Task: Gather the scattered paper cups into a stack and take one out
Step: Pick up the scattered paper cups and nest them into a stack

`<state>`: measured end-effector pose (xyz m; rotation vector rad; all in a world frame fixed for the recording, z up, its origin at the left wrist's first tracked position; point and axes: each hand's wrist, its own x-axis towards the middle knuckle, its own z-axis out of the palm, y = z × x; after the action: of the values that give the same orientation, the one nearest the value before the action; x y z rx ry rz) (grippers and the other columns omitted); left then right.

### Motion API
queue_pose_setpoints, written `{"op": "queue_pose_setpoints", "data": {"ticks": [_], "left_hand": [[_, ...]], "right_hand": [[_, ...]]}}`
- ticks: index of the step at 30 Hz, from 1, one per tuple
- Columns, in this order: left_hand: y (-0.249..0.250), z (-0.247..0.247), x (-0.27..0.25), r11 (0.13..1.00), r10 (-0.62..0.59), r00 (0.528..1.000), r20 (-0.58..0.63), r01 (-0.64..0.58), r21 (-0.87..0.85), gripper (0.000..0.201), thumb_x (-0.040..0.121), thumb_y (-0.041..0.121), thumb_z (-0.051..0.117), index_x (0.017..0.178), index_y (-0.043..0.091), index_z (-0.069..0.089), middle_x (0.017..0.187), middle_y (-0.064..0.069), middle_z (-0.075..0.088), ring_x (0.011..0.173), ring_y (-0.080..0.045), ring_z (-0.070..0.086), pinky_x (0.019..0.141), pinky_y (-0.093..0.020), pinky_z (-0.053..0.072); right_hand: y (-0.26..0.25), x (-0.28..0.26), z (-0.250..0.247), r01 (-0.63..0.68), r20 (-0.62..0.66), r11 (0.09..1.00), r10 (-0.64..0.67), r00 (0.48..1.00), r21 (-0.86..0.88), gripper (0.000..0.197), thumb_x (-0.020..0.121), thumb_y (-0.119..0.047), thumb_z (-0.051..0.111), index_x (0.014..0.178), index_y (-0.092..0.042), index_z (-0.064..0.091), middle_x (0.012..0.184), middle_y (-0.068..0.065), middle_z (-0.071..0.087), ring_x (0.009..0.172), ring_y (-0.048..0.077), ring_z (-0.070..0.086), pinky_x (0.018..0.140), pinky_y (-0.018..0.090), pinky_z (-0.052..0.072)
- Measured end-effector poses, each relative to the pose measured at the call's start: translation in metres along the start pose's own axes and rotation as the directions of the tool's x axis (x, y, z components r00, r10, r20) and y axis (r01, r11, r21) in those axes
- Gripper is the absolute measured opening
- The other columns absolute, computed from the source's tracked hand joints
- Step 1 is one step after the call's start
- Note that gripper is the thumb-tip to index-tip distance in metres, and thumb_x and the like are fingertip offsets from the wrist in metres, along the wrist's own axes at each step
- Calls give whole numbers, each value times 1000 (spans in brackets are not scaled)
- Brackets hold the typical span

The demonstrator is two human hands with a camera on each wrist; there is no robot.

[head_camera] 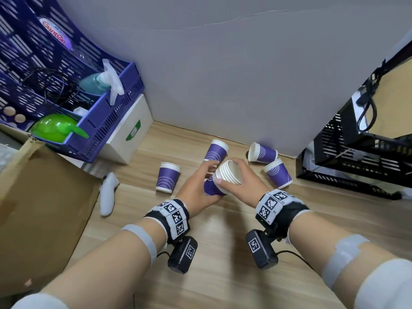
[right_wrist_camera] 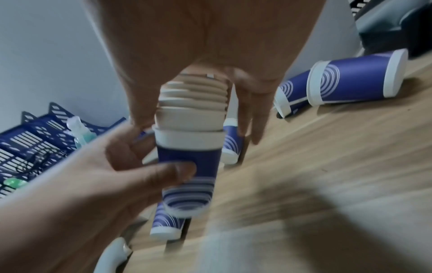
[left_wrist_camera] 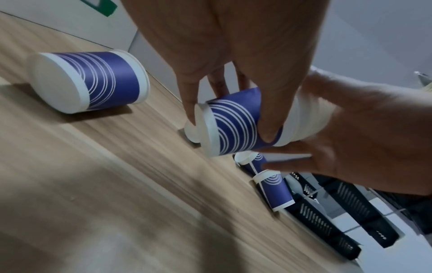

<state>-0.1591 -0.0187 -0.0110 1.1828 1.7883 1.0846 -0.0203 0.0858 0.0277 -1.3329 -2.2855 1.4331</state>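
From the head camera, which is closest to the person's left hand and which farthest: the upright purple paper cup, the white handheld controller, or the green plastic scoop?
1. Upright purple paper cup, on the floor just left of the left hand.
2. White handheld controller, lying farther left beside the cardboard box.
3. Green plastic scoop, in the blue basket, far upper left.

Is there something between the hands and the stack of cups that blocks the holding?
Nothing visible does. The left hand grips the purple lower part of the stack of cups, and the right hand holds its white rims directly.
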Motion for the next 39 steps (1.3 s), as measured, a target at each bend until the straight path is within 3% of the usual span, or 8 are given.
{"op": "queue_pose_setpoints", "data": {"ticks": [7,11,14,18,21,25,29,39], "left_hand": [[-30,-22,11,992,-52,996,-79,60,108,93,54,48,89,133,35,42,135,7,51,129,-11,47,111,-38,40],[-69,-56,19,832,-281,883,-375,419,364,104,59,56,82,146,37,28,154,-9,30,143,-30,27,117,-46,29],[-96,-71,24,756,-464,808,-362,575,313,111,64,43,84,151,38,15,150,-18,35,137,-38,38,113,-46,35],[-96,-63,25,835,-417,872,-257,479,271,95,65,18,82,144,28,30,124,-14,58,108,-35,59,93,-36,48],[-80,-43,20,910,-343,936,-79,352,219,101,61,6,80,145,25,28,124,-9,56,107,-30,60,97,-36,49],[-63,-22,18,956,-167,985,51,149,252,82,59,7,76,135,14,45,127,-10,51,116,-27,52,100,-33,43],[-34,-6,23,993,-72,995,75,65,98,71,61,10,75,124,27,46,114,-2,59,98,-17,60,82,-25,49],[-22,3,28,984,-177,984,-31,177,7,66,61,27,81,118,31,48,98,5,68,87,-13,66,72,-24,51]], "right_hand": [[5,10,10,-91,-55,996,90,994,-12,73,71,-36,82,131,-24,41,117,2,56,102,19,54,81,27,37],[14,14,8,-113,-109,994,113,988,-1,74,71,-35,81,132,-25,40,129,6,53,109,21,52,91,29,37],[16,14,4,-114,-115,993,112,987,-15,75,74,-34,80,136,-25,39,129,3,51,108,17,47,90,26,33],[14,16,1,-111,-148,993,116,982,37,77,75,-38,79,138,-25,36,131,1,50,117,19,49,99,32,38],[7,21,-1,-92,-178,991,108,978,94,78,76,-38,79,140,-24,35,130,-2,48,122,19,47,105,33,36],[-1,24,-4,-65,-157,994,77,985,84,75,76,-38,78,137,-25,37,128,-1,49,118,19,50,102,35,41],[-2,22,3,-6,-71,1000,6,997,-2,72,76,-38,77,134,-24,38,126,4,51,112,20,52,91,28,37],[11,49,14,-58,200,998,54,978,15,62,94,-55,45,150,-34,26,149,8,34,139,23,38,115,36,27]]}}
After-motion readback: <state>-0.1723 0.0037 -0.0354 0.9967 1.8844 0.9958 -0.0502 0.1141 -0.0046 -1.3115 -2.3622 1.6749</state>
